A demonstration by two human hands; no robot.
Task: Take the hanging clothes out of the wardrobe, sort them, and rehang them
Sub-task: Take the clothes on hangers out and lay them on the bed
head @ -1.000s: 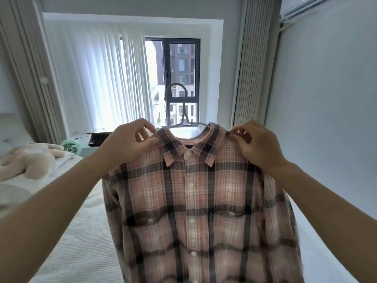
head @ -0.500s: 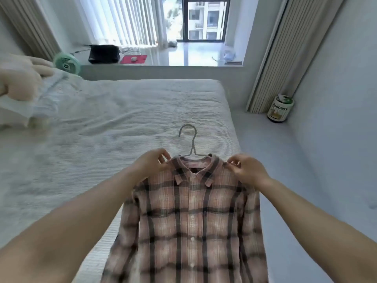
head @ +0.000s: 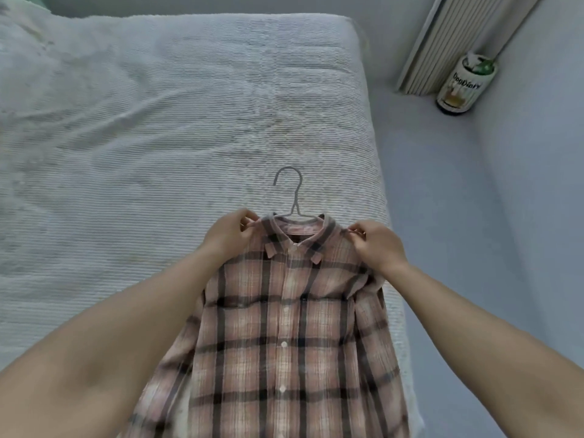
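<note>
In the lower centre of the frame we see a pink, white and dark-striped plaid button-up shirt (head: 284, 336) on a thin grey wire hanger (head: 292, 197), whose hook points toward the upper part of the frame and shows against the bed. The left hand (head: 229, 237), just left of the collar, pinches the shirt's shoulder seam between thumb and curled fingers; the right hand (head: 377, 245), just right of the collar, pinches the other shoulder in the same way. The shirt faces up with its buttoned front toward us, collar at centre, its body running down to the bottom edge of the frame and its sleeves falling along both sides. We cannot tell whether the fabric already rests on the bed or hangs just above it. The bed with a white ribbed cover (head: 158, 128) fills the left and upper centre of the frame. In the upper right corner a white cylindrical container with a printed label (head: 463, 86) stands on the pale grey floor (head: 442, 200), beside the foot of a cream pleated curtain (head: 458, 36).
</note>
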